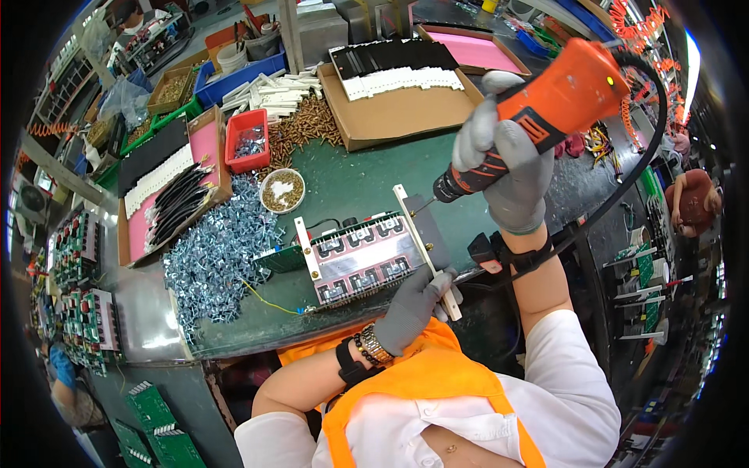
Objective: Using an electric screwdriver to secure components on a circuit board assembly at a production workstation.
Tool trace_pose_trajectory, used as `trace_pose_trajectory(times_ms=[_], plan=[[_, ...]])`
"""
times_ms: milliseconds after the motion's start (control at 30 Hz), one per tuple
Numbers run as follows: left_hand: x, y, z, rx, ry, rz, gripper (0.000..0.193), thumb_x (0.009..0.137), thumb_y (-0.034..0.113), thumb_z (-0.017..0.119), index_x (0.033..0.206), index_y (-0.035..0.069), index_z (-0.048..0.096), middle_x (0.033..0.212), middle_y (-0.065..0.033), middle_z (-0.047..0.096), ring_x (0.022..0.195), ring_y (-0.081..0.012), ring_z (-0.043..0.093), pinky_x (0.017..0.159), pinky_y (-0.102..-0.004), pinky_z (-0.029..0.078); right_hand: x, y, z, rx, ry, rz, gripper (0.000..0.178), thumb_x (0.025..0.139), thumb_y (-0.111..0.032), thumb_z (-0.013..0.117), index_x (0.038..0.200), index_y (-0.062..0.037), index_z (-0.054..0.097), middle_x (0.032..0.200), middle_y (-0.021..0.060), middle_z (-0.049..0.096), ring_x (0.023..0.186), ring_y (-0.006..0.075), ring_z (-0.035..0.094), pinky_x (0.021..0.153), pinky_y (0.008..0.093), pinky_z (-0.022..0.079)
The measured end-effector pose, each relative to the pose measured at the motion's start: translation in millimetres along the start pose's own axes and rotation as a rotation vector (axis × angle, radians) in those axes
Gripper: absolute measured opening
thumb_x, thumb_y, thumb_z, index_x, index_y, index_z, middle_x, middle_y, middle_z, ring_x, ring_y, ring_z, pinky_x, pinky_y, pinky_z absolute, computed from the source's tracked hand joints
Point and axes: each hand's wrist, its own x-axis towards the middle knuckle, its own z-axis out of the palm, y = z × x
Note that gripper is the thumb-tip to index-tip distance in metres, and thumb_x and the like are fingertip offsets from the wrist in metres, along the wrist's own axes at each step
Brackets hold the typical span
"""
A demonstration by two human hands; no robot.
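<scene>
My gloved right hand (521,175) wraps round an orange and black electric screwdriver (562,93), tilted down to the left. Its thin bit reaches the far part of a white strip (422,242), close to a brass screw; contact is hard to tell. This strip lies along the right side of a circuit board assembly (355,265) with rows of metal-clipped components. At the strip's near end, my gloved left hand (413,310) has its fingers closed on it. A second white strip (307,253) with brass screws lies along the assembly's left side. Beneath the right strip a dark grey plate shows.
Left of the assembly lies a heap of metal clips (218,249). Beyond stand a white bowl of small screws (282,191), a red bin (246,140), loose brass screws (308,121) and a cardboard tray (402,117). The screwdriver's black cable (662,117) loops down at the right.
</scene>
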Motion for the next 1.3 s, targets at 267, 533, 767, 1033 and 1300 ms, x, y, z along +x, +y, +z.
trace_pose_trajectory(times_ms=[267,533,767,1033,1300], plan=[[-2,-1,-1,-0.027,0.001,-0.024,0.031,0.101,0.026,0.045,0.117,0.001,0.056,0.088,-0.0069,0.064,0.071,-0.0104,0.059,0.063,-0.0224,0.048,-2,-3,25,-0.097,-0.083,0.121,0.039,0.084,-0.006,0.057,0.121,0.0008,0.046,0.073,0.0051,0.053,0.052,0.0137,0.049,0.050,0.0310,0.045],[-3,0,-5,0.023,-0.045,-0.047,0.050,0.101,0.040,0.039,0.126,-0.001,0.053,0.088,-0.0074,0.066,0.071,-0.0102,0.061,0.063,-0.0218,0.049,-33,-43,5,0.197,-0.109,0.114,0.057,0.081,-0.017,0.073,0.125,0.0004,0.042,0.067,0.0027,0.053,0.049,0.0135,0.050,0.046,0.0294,0.042],[-4,-2,-5,-0.006,-0.048,-0.050,0.048,0.101,0.039,0.039,0.125,0.000,0.053,0.087,-0.0071,0.067,0.070,-0.0092,0.060,0.062,-0.0208,0.048,-41,-36,2,0.246,-0.090,0.103,0.061,0.079,-0.018,0.072,0.130,-0.0049,0.042,0.069,0.0007,0.053,0.046,0.0134,0.046,0.043,0.0284,0.038],[-3,0,-6,-0.020,-0.073,-0.064,0.041,0.102,0.034,0.036,0.114,0.001,0.057,0.085,-0.0072,0.065,0.069,-0.0111,0.060,0.059,-0.0217,0.047,-42,-40,6,0.247,-0.079,0.224,0.062,0.077,-0.020,0.079,0.123,-0.0034,0.041,0.066,0.0019,0.052,0.051,0.0142,0.051,0.047,0.0303,0.041],[-2,-3,-10,-0.038,-0.091,-0.093,0.039,0.103,0.032,0.035,0.112,0.002,0.057,0.085,-0.0063,0.065,0.068,-0.0104,0.059,0.060,-0.0217,0.047,-43,-33,11,0.123,-0.009,0.286,0.056,0.072,-0.024,0.084,0.110,-0.0055,0.048,0.070,0.0028,0.055,0.056,0.0127,0.053,0.054,0.0277,0.044]])
